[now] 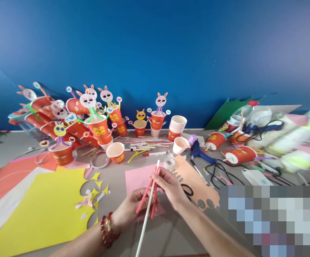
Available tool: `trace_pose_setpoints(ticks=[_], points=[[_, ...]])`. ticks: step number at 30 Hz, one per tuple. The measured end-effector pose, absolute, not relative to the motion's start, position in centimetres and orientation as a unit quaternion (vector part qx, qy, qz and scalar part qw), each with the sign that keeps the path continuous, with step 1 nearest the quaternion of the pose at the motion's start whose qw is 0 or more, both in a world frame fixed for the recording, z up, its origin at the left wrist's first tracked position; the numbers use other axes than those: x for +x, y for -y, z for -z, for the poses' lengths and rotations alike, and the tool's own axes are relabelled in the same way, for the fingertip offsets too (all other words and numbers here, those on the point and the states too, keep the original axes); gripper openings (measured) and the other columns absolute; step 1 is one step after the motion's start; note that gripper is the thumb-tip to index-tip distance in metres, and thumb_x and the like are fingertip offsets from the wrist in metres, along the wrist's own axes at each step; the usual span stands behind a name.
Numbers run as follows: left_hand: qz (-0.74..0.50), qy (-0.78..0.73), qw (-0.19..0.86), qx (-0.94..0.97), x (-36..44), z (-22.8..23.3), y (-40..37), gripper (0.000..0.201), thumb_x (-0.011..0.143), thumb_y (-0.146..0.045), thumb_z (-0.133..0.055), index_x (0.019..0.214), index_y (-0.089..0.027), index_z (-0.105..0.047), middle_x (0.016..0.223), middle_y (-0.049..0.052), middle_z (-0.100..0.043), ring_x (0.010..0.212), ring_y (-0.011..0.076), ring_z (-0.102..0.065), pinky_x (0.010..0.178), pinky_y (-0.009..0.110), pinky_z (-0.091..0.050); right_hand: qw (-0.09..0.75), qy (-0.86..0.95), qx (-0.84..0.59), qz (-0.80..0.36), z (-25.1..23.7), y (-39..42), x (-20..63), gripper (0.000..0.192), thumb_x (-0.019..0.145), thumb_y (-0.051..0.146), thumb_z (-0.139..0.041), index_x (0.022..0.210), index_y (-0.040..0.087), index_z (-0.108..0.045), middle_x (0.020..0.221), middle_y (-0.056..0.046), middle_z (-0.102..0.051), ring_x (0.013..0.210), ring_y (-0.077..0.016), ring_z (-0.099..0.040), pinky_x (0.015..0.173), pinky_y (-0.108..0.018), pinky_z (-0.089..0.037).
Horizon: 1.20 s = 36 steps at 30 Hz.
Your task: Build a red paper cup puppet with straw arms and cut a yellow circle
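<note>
In front of me a long white stick (146,223) slants upward, with coral-red strips (143,200) folded down along it; they could be pipe cleaners or straws. My right hand (171,185) pinches the stick and strips together near the top. Lower down, my left hand (132,207) has its fingers curled around the strips, partly hidden behind them. A bead bracelet (108,228) circles my left wrist. Under the hands lies a sheet of pink paper (133,178). Black-handled scissors (187,191) rest by my right wrist on peach paper (197,185) with round cutouts.
Red paper cups with rabbit faces (98,130) crowd the back left. A cup stack (177,125) stands at the back centre. Yellow card (45,210) covers the left. Rightward lie a blue glue gun (201,153), black cables (219,169), tape (169,163) and markers (155,154).
</note>
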<state>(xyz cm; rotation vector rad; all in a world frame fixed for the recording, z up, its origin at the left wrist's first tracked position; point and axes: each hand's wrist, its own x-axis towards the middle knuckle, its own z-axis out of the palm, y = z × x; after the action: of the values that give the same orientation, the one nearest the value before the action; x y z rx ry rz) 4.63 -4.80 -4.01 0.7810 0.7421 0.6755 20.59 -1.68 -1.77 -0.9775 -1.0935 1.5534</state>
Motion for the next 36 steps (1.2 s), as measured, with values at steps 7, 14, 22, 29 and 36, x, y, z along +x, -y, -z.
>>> trace_pose_setpoints(ticks=[7, 14, 22, 29, 36], points=[[-0.271, -0.353, 0.806, 0.389, 4.4, 3.6, 4.7, 0.038, 0.073, -0.048, -0.078, 0.071, -0.014, -0.061, 0.057, 0.0, -0.062, 0.044, 0.0066, -0.047, 0.045, 0.019, -0.035, 0.455, 0.517, -0.396, -0.607, 1.4, 1.8, 21.0, 0.033, 0.082, 0.046, -0.073, 0.072, 0.018, -0.06, 0.064, 0.003, -0.052, 0.059, -0.011, -0.048, 0.056, -0.022, -0.041], [-0.277, -0.349, 0.794, 0.414, 4.8, 3.1, 5.0, 0.034, 0.07, -0.042, -0.083, 0.084, -0.015, -0.068, 0.067, 0.001, -0.068, 0.05, 0.0077, -0.056, 0.049, 0.018, -0.044, 0.468, 0.47, -0.403, -0.631, 1.8, 1.2, 21.3, 0.031, 0.082, 0.045, -0.073, 0.075, 0.017, -0.062, 0.066, 0.003, -0.056, 0.06, -0.0102, -0.051, 0.057, -0.021, -0.041], [-0.399, -0.347, 0.804, 0.273, 4.1, 3.8, 3.9, 0.028, 0.078, -0.037, -0.077, 0.093, -0.014, -0.068, 0.078, 0.005, -0.072, 0.067, 0.0139, -0.068, 0.064, 0.023, -0.052, 0.48, 0.432, -0.417, -0.64, 2.2, 0.7, 21.5, 0.036, 0.077, 0.048, -0.078, 0.074, 0.018, -0.06, 0.063, 0.003, -0.059, 0.055, -0.0106, -0.053, 0.054, -0.022, -0.043], [-0.341, -0.318, 0.793, 0.391, 4.0, 3.8, 3.9, 0.033, 0.08, -0.041, -0.075, 0.095, -0.015, -0.061, 0.073, 0.008, -0.075, 0.059, 0.0162, -0.068, 0.054, 0.025, -0.05, 0.489, 0.473, -0.425, -0.598, 2.5, 0.0, 21.9, 0.037, 0.074, 0.049, -0.079, 0.074, 0.017, -0.06, 0.061, 0.005, -0.052, 0.055, -0.0113, -0.05, 0.053, -0.023, -0.042], [-0.324, -0.407, 0.673, 0.526, 2.4, 0.7, 2.9, 0.037, 0.082, -0.049, -0.068, 0.098, -0.016, -0.062, 0.095, 0.012, -0.073, 0.087, 0.0244, -0.071, 0.067, 0.032, -0.055, 0.51, 0.443, -0.438, -0.594, 2.6, -0.5, 22.3, 0.038, 0.07, 0.05, -0.082, 0.073, 0.018, -0.062, 0.06, 0.004, -0.054, 0.054, -0.0124, -0.05, 0.054, -0.024, -0.043]])
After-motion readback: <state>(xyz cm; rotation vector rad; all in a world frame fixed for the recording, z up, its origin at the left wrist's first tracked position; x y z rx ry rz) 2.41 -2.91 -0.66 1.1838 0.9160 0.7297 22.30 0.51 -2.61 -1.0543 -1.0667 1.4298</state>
